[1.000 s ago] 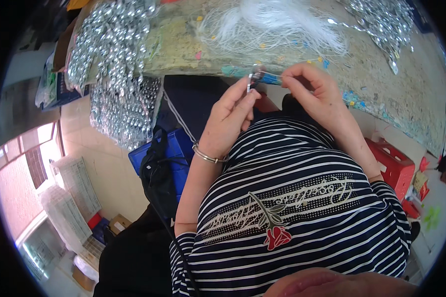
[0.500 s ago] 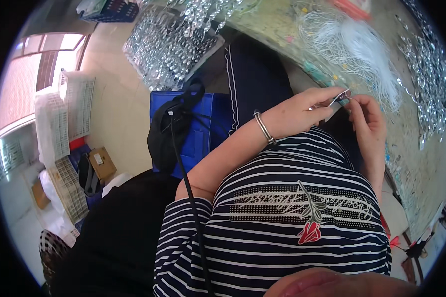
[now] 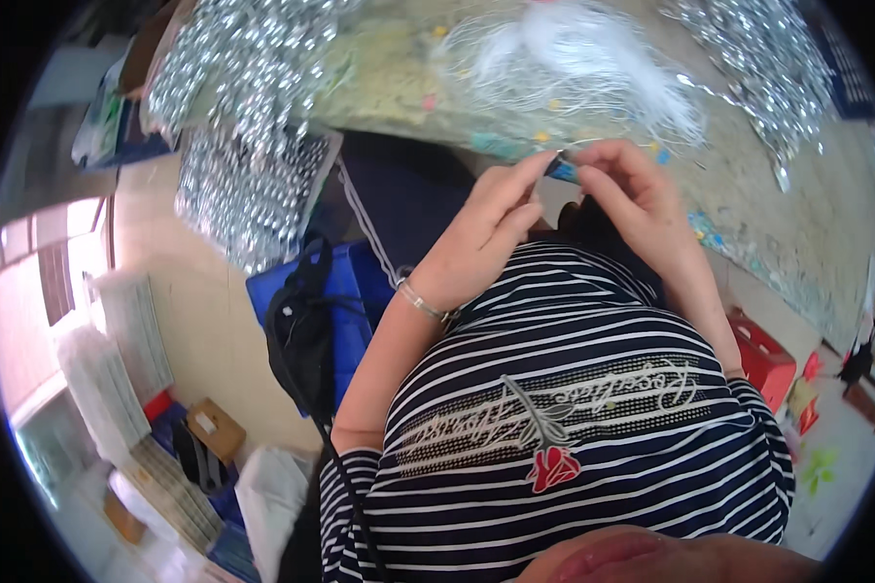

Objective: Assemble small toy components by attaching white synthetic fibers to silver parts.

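Note:
My left hand, with a silver bangle at its wrist, is closed with thumb and forefinger around a small dark, shiny piece. Fingers hide most of it, so its kind does not show. Close beside it, my right hand is pinched on a thin white thread near the piece. Both hands are at the near table edge, above my lap. On the table just beyond them lies a loose bundle of white threads.
Silver bead strands heap at the table's left, with more strands at right. A bead-filled clear bag hangs below the edge. A black bag rests against a blue box. A red crate stands at lower right.
The view has turned, so table and hands appear further left. A silver metal piece that showed in my left hand is now mostly hidden. Both hands remain close together.

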`<state>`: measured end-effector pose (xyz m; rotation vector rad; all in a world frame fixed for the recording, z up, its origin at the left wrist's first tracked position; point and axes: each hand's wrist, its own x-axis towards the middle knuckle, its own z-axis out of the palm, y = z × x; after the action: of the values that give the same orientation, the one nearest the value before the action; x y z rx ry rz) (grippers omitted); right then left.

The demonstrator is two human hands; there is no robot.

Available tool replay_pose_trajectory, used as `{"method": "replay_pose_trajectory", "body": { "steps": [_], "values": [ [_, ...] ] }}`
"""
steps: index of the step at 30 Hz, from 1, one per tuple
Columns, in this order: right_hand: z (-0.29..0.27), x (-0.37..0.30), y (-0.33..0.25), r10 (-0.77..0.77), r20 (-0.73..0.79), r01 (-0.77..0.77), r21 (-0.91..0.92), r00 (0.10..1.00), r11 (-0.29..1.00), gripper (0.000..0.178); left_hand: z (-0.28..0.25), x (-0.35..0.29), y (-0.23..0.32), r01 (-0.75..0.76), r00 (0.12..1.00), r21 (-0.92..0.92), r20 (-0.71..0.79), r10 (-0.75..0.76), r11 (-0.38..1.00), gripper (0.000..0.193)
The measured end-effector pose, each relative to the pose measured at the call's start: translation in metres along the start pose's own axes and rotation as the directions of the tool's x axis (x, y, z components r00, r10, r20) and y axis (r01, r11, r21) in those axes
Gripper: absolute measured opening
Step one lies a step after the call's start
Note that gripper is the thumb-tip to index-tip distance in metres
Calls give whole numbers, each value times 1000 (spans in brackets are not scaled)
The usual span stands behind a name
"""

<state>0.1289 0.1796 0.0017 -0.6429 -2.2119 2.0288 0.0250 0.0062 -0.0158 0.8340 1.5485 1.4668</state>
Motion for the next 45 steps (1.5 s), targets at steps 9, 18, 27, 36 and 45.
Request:
{"method": "replay_pose_trajectory", "body": {
  "steps": [9, 18, 27, 36, 45],
  "values": [
    [-9, -5, -13, 73, 23, -76, 195, 997, 978, 22, 8, 8, 5, -193, 980, 311, 17, 197, 931, 47],
    [-19, 5, -2, 53, -12, -49, 242, 999, 969, 16, 13, 10, 4, -144, 989, 281, 72, 128, 949, 47],
    [-22, 6, 8, -55, -44, 61, 155, 998, 986, 15, 10, 7, 4, -26, 995, 221, 103, 3, 975, 45],
    [-18, 6, -1, -125, 46, 114, 185, 991, 976, 21, 13, 21, 4, 117, 993, 65, -25, -116, 991, 26],
    [-2, 14, 13, -507, -99, 504, -59, 856, 862, 22, 35, 29, 10, 129, 984, -42, -118, -133, 991, 10]
  ]
}}
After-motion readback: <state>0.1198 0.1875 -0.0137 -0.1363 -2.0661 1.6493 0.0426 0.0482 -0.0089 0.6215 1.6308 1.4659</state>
